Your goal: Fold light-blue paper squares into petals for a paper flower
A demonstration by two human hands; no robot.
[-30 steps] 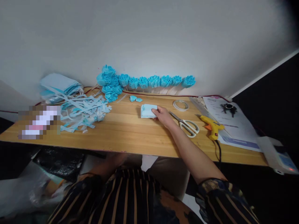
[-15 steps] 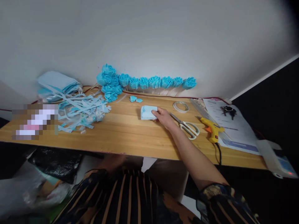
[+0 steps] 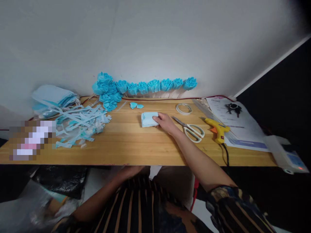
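Note:
My right hand (image 3: 166, 123) is closed on the right end of a small stack of pale blue mask fabric (image 3: 147, 119), thumb on top and fingers under it. The stack is low over the wooden table (image 3: 126, 139), and I cannot tell if it touches. My left hand (image 3: 136, 171) is down at my lap by the table's front edge, its fingers hidden. Scissors (image 3: 191, 132) with white handles lie just right of my right hand. Two small blue cut pieces (image 3: 136, 105) lie behind the stack.
Blue fabric flowers (image 3: 154, 85) line the wall. A pile of cut strips (image 3: 82, 119) and a stack of masks (image 3: 54, 97) are at left. At right are a tape roll (image 3: 184, 109), a yellow glue gun (image 3: 220, 131) with its cord, printed paper (image 3: 233, 126) and keys (image 3: 233, 108).
My left forearm has come further into view at the lap. The camera view has shifted slightly. My right hand keeps its hold on the stack.

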